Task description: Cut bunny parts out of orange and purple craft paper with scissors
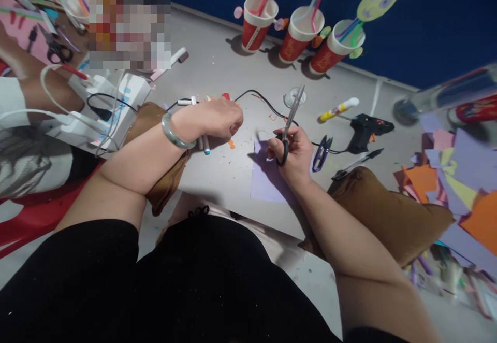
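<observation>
My right hand (pixel 298 154) holds a pair of scissors (pixel 292 114) by the black handle, the blades pointing up and away from me. A sheet of light purple paper (pixel 267 180) lies flat on the table partly below that hand, in its shadow. My left hand (pixel 222 117), with a jade-coloured bangle (pixel 174 131) on its wrist, is closed above the table. Its fingertips are turned away, so whatever they may hold is hidden. White markers (pixel 205 145) lie beneath and beside it. Purple thread snips (pixel 322 154) rest just right of my right hand.
Three red paper cups (pixel 254 27) with straws and paper faces stand at the back. A black glue gun (pixel 367 131), a yellow glue stick (pixel 337 110) and coloured paper scraps (pixel 458 172) lie to the right. At left are a power strip (pixel 130 91) and another person's arm (pixel 42 81).
</observation>
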